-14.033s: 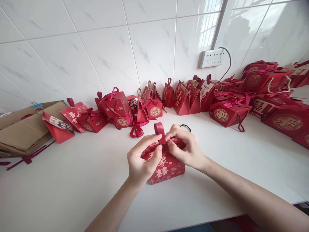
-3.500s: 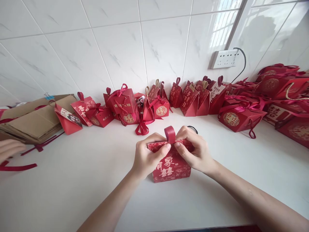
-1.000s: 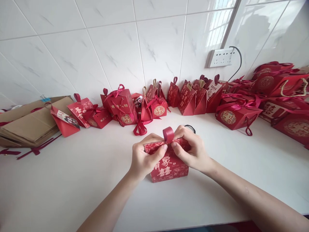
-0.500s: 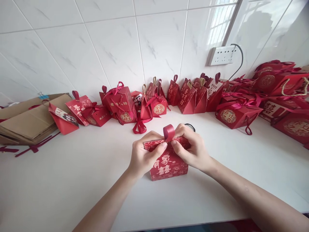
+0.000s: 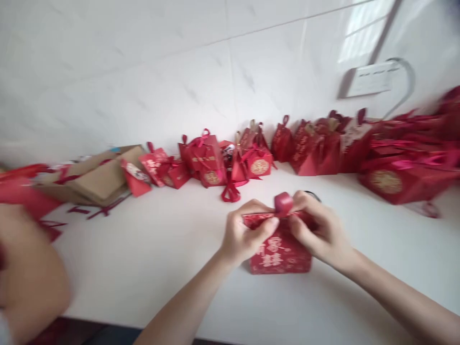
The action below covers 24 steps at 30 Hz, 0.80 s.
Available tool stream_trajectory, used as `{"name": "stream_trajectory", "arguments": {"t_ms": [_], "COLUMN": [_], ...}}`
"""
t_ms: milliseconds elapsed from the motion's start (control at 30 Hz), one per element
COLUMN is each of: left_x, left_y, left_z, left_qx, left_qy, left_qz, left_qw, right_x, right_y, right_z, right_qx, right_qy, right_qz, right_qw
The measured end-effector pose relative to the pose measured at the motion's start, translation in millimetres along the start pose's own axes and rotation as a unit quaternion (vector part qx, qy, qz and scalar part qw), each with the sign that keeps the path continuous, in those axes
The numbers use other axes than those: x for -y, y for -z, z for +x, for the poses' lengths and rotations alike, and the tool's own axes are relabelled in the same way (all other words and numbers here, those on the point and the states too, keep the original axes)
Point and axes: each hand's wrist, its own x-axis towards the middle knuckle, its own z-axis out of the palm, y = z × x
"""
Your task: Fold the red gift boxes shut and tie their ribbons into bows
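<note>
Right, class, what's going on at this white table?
A person's bare left hand and bare right hand pinch the top edge of a red printed card box, one on each side of its dark-red ribbon loop. The box rests on the white table. Beyond it, more red decorated boxes line the pale tiled wall, with folded brown cardboard towards the left.

head camera looks forward, down at red box (image 5: 281, 258).

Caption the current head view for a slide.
Left hand and right hand pinch the top of a red box, either side of its ribbon loop; more red boxes stand behind.
</note>
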Motion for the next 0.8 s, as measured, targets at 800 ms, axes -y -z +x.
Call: {"name": "stream_trajectory", "arguments": {"t_ms": [800], "left_x": [19], "left_y": [22.7], "left_z": [4], "left_qx": [0.011], "left_qy": [0.024], "left_qz": [-0.008], "left_qw": [1.000], "right_x": [-4], "right_y": [2], "right_z": [4], "right_qx": [-0.104], "right_qy": [-0.067], "right_qz": [0.038], "right_qw": [0.992]}}
